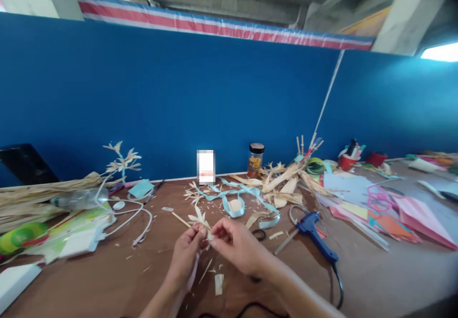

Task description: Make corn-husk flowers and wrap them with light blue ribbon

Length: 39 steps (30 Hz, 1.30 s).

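Close together above the brown table (143, 280), both of my hands are closed in a pinch. My left hand (186, 251) grips a small flower of pale dried husk strips (198, 217), its petals pointing up and away from me. A thin wooden stick (181, 219) juts out to the upper left beside it. My right hand (234, 244) pinches at the flower's base, fingertips almost touching the left ones. What exactly lies between the right fingers is hidden. Husk scraps (219, 283) are scattered beneath the hands.
A blue glue gun (317, 237) lies right of my hands, its cord running toward me. Light blue ribbon (229, 208), a dark-lidded jar (255, 160) and husk bundles (286, 184) sit behind. Pink scissors (379, 198) rest on papers at right; white cables (125, 208) at left.
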Each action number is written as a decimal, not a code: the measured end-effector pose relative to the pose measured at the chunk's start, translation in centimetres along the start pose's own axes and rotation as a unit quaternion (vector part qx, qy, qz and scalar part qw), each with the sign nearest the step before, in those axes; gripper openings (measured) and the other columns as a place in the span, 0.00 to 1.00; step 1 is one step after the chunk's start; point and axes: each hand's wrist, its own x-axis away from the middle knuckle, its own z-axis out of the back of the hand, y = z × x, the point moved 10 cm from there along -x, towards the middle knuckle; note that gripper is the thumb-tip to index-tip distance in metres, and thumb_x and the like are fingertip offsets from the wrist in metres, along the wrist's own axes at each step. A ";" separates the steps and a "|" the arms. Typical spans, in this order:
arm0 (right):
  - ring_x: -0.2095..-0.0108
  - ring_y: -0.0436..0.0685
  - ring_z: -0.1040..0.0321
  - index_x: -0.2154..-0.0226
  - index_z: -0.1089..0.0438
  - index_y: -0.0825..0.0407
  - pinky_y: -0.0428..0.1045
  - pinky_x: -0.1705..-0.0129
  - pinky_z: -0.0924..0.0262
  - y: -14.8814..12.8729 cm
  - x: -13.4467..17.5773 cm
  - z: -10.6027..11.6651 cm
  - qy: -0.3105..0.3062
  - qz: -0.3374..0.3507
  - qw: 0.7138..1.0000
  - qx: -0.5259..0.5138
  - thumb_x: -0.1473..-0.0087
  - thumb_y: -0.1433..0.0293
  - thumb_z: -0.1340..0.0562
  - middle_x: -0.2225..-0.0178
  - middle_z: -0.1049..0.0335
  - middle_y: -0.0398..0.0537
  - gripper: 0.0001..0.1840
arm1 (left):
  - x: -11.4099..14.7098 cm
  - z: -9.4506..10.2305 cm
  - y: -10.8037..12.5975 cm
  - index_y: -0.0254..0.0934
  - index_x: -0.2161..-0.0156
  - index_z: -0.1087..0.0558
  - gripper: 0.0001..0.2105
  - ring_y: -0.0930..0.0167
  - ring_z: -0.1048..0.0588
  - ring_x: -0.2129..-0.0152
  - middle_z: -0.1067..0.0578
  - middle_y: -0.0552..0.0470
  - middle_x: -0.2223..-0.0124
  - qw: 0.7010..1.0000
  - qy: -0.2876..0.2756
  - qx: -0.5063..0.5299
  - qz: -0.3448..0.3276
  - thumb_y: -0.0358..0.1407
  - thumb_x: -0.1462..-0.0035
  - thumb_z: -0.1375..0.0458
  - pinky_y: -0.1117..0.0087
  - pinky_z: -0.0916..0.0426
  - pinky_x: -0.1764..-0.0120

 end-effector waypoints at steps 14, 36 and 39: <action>0.64 0.58 0.36 0.65 0.35 0.51 0.51 0.62 0.45 3.8 12.4 17.4 0.185 -0.124 0.838 0.498 0.49 0.68 0.47 0.65 0.32 0.49 0.09 | -0.5 1.3 -1.6 0.34 0.73 0.28 0.12 0.78 0.35 0.77 0.30 0.58 0.74 0.998 0.041 -0.024 0.031 0.38 0.65 0.34 0.80 0.36 0.72; 0.62 0.60 0.36 0.54 0.43 0.52 0.55 0.60 0.40 4.8 16.0 23.5 0.391 -0.041 0.829 0.397 0.49 0.64 0.47 0.62 0.35 0.54 0.19 | -0.6 1.3 -1.9 0.36 0.71 0.29 0.10 0.76 0.36 0.78 0.31 0.57 0.75 0.996 0.024 -0.081 0.024 0.39 0.59 0.37 0.77 0.40 0.72; 0.68 0.56 0.34 0.54 0.43 0.51 0.52 0.66 0.36 4.8 16.4 23.7 0.425 -0.055 0.893 0.140 0.52 0.59 0.43 0.64 0.33 0.50 0.23 | -0.4 1.0 -1.9 0.36 0.71 0.30 0.09 0.76 0.36 0.78 0.32 0.58 0.76 0.996 0.011 -0.086 0.024 0.39 0.57 0.39 0.77 0.41 0.72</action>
